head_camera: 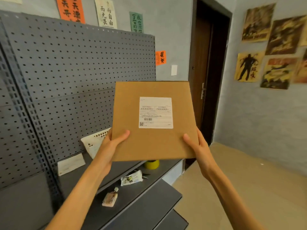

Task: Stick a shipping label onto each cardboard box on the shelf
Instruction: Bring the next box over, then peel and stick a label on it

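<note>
- Pegboard, dark grey and full of holes, backs the shelving on the left; above it hang paper signs with brush-written Chinese characters, one orange, one cream reading 而自由 in its right column, one green.
- Shelf, dark grey metal, runs below the pegboard in stepped tiers.
- Posters in yellow and brown cover the right wall, beside a dark wooden door.
- Cardboard box is held up in the air above the shelf, its broad brown face towards the camera.
- Left hand grips the box's lower left edge, thumb laid over the front.
- Right hand grips the lower right edge the same way.
- Shipping label, white, sits stuck flat near the middle of the box face; it carries a barcode, a QR code at the lower left and rows of Chinese print too small to read.
- White perforated basket leans against the pegboard behind the left hand.
- Yellow tape roll stands on the shelf just under the box.
</note>
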Available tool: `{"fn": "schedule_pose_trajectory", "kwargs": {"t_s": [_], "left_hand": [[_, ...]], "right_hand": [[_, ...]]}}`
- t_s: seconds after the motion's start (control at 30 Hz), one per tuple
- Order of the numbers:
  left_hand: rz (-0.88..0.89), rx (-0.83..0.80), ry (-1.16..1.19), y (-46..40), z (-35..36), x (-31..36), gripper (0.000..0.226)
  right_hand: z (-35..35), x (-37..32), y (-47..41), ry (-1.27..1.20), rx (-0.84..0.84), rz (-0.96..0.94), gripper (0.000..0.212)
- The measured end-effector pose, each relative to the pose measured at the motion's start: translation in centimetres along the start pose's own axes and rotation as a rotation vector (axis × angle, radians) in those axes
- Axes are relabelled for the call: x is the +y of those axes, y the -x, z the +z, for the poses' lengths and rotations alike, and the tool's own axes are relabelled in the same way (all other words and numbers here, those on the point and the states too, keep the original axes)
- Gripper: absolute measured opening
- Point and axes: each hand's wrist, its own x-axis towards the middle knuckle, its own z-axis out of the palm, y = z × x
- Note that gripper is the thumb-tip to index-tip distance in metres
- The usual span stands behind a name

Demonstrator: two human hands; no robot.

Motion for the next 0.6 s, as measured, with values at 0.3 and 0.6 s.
{"fn": "schedule_pose_trajectory", "kwargs": {"t_s": [0.3,0.6], "left_hand": [[0.011,-0.098,0.074,-2.4,13.2,-1.4,0.054],[-0.048,-0.124,0.089,-6.8,20.3,-3.9,0.054]], "right_hand": [[-12.5,-1.4,-2.8,0.059,0.082,-0.039,0.072],[-19.0,0.6,-6.6,0.084,0.149,-0.004,0.073]]}}
